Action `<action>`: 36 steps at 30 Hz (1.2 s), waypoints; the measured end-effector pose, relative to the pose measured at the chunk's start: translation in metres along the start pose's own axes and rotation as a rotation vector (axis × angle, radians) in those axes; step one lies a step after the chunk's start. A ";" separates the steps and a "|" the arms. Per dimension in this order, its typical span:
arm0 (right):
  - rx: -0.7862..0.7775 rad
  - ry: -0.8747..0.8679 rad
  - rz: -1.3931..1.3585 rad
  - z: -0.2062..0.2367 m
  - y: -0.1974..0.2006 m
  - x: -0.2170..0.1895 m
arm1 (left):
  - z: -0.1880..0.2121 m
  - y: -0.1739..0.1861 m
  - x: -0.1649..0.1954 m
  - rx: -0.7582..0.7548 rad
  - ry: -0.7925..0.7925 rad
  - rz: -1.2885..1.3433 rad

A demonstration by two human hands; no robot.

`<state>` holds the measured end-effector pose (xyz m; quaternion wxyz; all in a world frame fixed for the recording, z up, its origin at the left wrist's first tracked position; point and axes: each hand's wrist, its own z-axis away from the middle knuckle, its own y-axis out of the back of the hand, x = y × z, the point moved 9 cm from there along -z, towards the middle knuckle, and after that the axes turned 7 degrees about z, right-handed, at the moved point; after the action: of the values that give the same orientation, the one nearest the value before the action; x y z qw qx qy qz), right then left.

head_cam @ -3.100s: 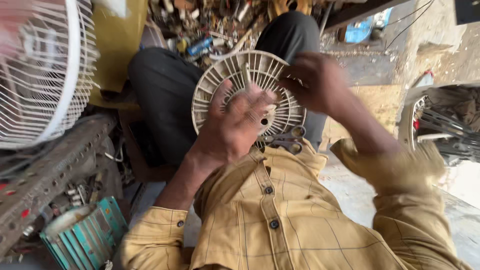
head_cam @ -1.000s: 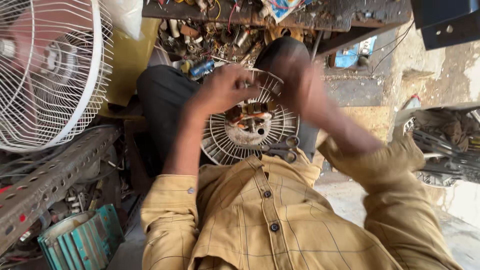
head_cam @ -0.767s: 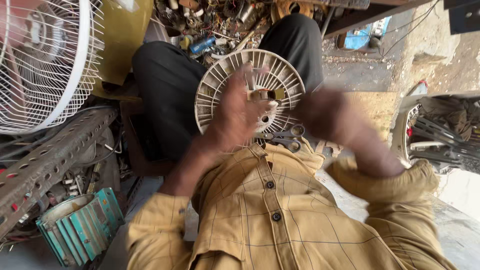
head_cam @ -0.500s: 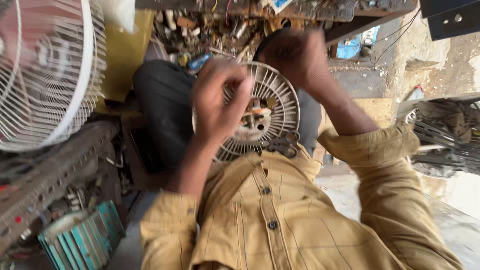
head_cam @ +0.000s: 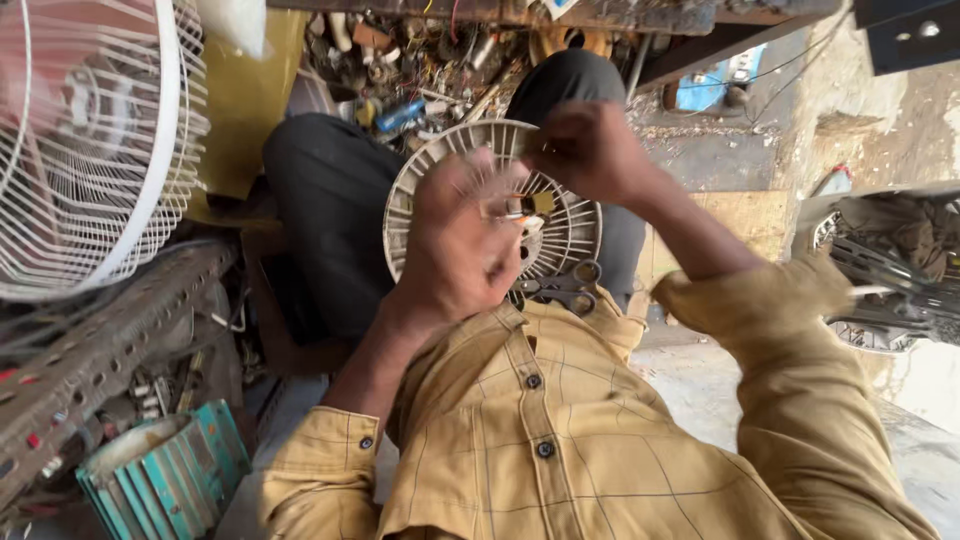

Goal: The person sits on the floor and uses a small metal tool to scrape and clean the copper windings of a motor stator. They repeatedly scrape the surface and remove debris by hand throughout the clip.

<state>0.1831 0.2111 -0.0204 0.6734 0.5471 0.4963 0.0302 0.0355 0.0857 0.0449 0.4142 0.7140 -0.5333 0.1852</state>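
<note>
a round, off-white slotted fan housing (head_cam: pixel 490 215) (ribs radiating from a hub with copper-coloured parts) rests on the person's lap, against dark trousers. the left hand (head_cam: pixel 462 245) curls over its face, fingers bent and gripping it, while the right hand (head_cam: pixel 590 150) pinches the upper rim, closed on it.

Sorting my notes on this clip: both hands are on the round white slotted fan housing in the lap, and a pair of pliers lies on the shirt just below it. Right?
Not quite. The head view shows scissors, not pliers, below the white slotted fan housing. Left hand and right hand are both on it.
</note>
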 end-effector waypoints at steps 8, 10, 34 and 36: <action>0.028 0.071 0.391 -0.010 0.009 -0.075 | -0.050 -0.013 -0.097 -0.443 0.483 0.091; -0.304 0.364 0.508 0.027 -0.022 -0.113 | -0.044 -0.011 -0.087 -0.477 0.552 0.328; 0.018 0.476 0.617 0.053 0.013 -0.130 | -0.052 0.029 -0.049 0.046 0.315 0.421; 0.279 0.572 1.242 0.060 0.014 -0.115 | -0.033 0.009 0.003 -0.105 0.070 -0.106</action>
<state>0.1744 0.1068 0.0584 0.2976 0.7817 0.2485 0.4885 0.0338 0.1095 0.0699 0.4787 0.7115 -0.4890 0.1599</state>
